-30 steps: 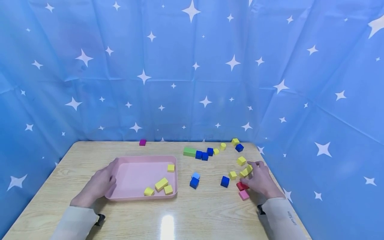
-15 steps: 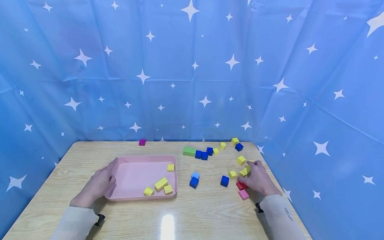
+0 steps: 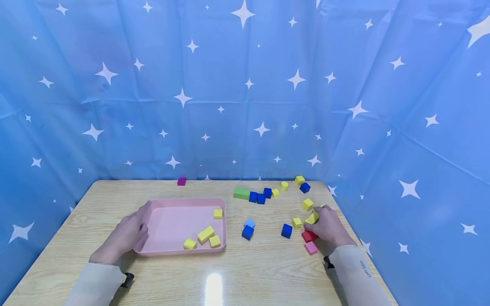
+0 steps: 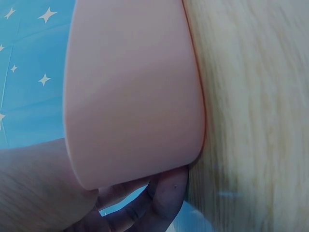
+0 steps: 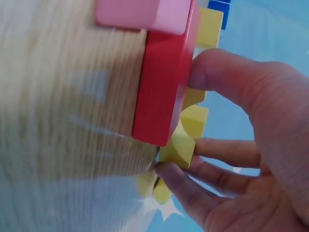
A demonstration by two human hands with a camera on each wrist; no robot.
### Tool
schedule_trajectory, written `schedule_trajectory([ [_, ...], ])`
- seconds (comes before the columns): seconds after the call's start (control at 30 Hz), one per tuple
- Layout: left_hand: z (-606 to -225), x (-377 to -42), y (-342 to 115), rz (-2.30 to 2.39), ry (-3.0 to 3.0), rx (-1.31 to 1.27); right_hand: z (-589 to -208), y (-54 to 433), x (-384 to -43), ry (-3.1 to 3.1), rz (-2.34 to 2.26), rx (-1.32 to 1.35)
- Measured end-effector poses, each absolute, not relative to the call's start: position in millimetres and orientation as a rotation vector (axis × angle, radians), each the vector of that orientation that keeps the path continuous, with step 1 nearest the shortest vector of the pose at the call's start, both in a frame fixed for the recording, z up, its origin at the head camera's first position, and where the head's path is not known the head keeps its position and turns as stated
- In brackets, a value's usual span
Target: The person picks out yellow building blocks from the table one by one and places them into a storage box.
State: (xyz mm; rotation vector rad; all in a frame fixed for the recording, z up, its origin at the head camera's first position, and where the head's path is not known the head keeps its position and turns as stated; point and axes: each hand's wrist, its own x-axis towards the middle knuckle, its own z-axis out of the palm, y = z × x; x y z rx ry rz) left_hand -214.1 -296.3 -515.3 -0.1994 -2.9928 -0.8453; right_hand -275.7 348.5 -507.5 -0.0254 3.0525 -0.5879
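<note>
My left hand (image 3: 123,233) holds the left end of a pink tray (image 3: 174,219), thumb at the rim. Its fingers curl beneath that end of the tray (image 4: 135,96) in the left wrist view. Several yellow blocks (image 3: 206,234) lie inside. At the table's right side, my right hand (image 3: 330,226) has its thumb and fingers around yellow blocks (image 3: 311,218), partly covered by the hand. The right wrist view shows fingertips on a yellow block (image 5: 177,147) and the thumb near another, just behind a red block (image 5: 161,89). A pink block (image 3: 311,247) touches the red one.
Yellow blocks (image 3: 308,204) and a dark blue cube (image 3: 286,230) lie around the right hand. Mid-table are a dark blue cube (image 3: 247,232) and a light blue block (image 3: 250,223). Farther back sit a green block (image 3: 241,193), more cubes and a magenta block (image 3: 181,182).
My right hand has shifted slightly left, its thumb and fingers closing in around the yellow blocks. The left hand and the tray stay where they were.
</note>
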Motion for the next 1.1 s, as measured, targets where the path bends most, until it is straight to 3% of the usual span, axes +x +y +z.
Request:
schedule_trajectory([
  [0.5, -516.4, -213.5, -297.7, -0.842, -2.997, -0.204, -495.3, 342.1, -268.1, 3.066, -0.64, -0.031],
  [1.1, -514.6, -214.5, -297.2, -0.85, -3.015, -0.2, -468.1, 289.1, -255.2, 3.082, -0.634, -0.19],
])
